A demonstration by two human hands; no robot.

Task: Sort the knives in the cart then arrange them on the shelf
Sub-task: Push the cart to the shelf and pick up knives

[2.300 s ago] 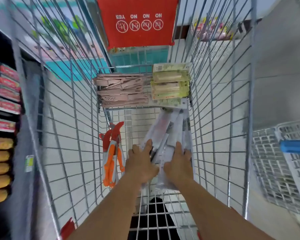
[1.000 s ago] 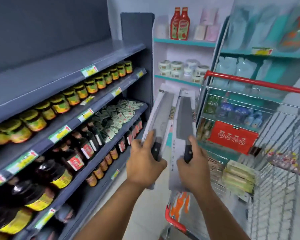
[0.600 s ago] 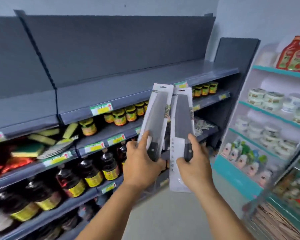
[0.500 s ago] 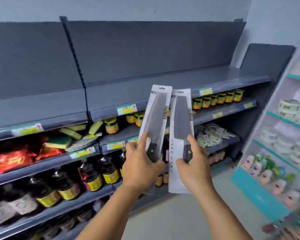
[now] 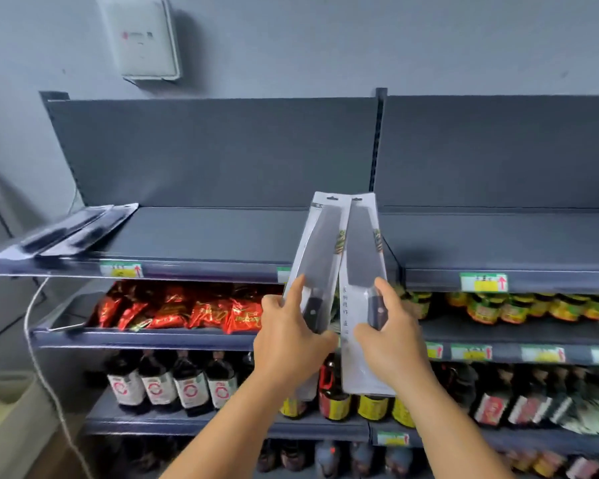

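Observation:
I hold two packaged cleavers upright in front of the grey top shelf [image 5: 222, 233]. My left hand [image 5: 291, 344] grips the left packaged cleaver [image 5: 320, 250] at its dark handle. My right hand [image 5: 391, 340] grips the right packaged cleaver [image 5: 360, 250] the same way. Both packs are white cards with a dark blade, tops leaning together at shelf height. Several packaged knives [image 5: 73, 233] lie flat on the shelf's left end. The cart is out of view.
Red snack bags [image 5: 187, 309] fill the shelf below, with jars [image 5: 498, 309] to the right. Dark sauce bottles [image 5: 173, 385] stand lower down. A white box [image 5: 142, 39] hangs on the wall, and a white cable [image 5: 38, 357] runs down the left side.
I lifted the two cleaver packs out of the cart and turned left to the shelves. Over the last half second the view swung further left and up, bringing the packs level with the top shelf.

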